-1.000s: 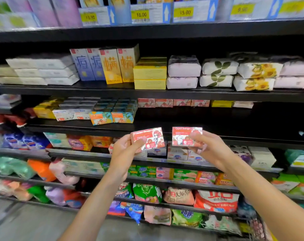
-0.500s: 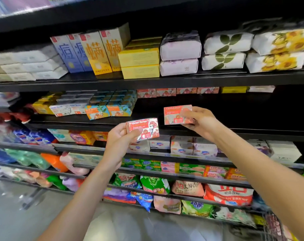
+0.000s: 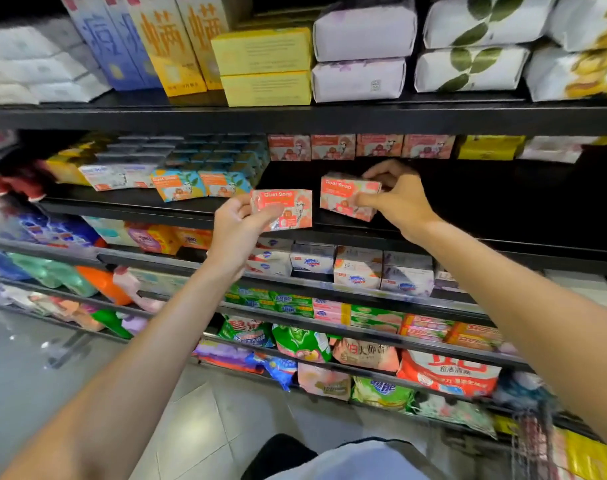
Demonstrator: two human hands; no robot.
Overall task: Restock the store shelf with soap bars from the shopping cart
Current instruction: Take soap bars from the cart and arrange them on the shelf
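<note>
I hold two red-and-pink "Goat Soap" boxes in front of the black shelf (image 3: pixel 503 209). My left hand (image 3: pixel 238 225) grips one soap box (image 3: pixel 288 206) by its left end, just before the shelf's front edge. My right hand (image 3: pixel 397 199) pinches the other soap box (image 3: pixel 345 195) by its right end, over the bare dark shelf board. A row of matching red soap boxes (image 3: pixel 359 146) stands at the back of that shelf. Only a bit of the shopping cart (image 3: pixel 534 441) shows, at the bottom right.
Blue and orange goat soap boxes (image 3: pixel 201 183) fill the shelf's left part. Yellow boxes (image 3: pixel 265 65) and wrapped white packs (image 3: pixel 361 46) sit on the shelf above. White soap boxes (image 3: pixel 357 271) and bagged detergents (image 3: pixel 447 374) line the lower shelves. Grey tiled floor lies below.
Both hands have risen and reached forward toward the shelf. The right hand's box is now over the shelf board; the view has moved closer to the shelves.
</note>
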